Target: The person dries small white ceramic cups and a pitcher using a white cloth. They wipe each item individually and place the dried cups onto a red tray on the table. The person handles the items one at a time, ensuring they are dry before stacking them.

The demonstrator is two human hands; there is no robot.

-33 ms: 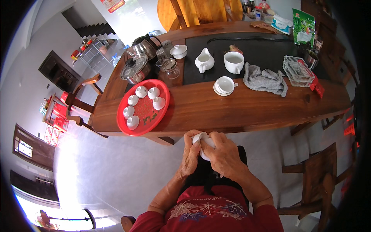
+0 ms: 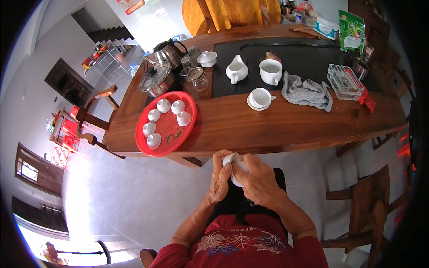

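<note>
Just off the table's near edge, both my hands are closed on a small white cup [image 2: 235, 180]. My left hand [image 2: 218, 181] wraps its left side, the thumb lying along the rim. From the right, my right hand [image 2: 261, 181] grips it, with fingertips over the cup's mouth; whether they reach inside is hidden. On the table to the left lies a red round tray [image 2: 139, 138]. Several small white teacups [image 2: 153, 141] stand on it upside down, forming an arc.
Across the wooden table [image 2: 268, 129] stand a white pitcher [image 2: 237, 71], a white mug [image 2: 270, 73], a small stacked cup [image 2: 260, 98], a crumpled grey cloth [image 2: 306, 93] and a glass ashtray [image 2: 344, 85]. Behind the tray sit a metal pot [image 2: 156, 82], a glass jug [image 2: 197, 80], a lidded bowl [image 2: 207, 59] and a kettle [image 2: 167, 54].
</note>
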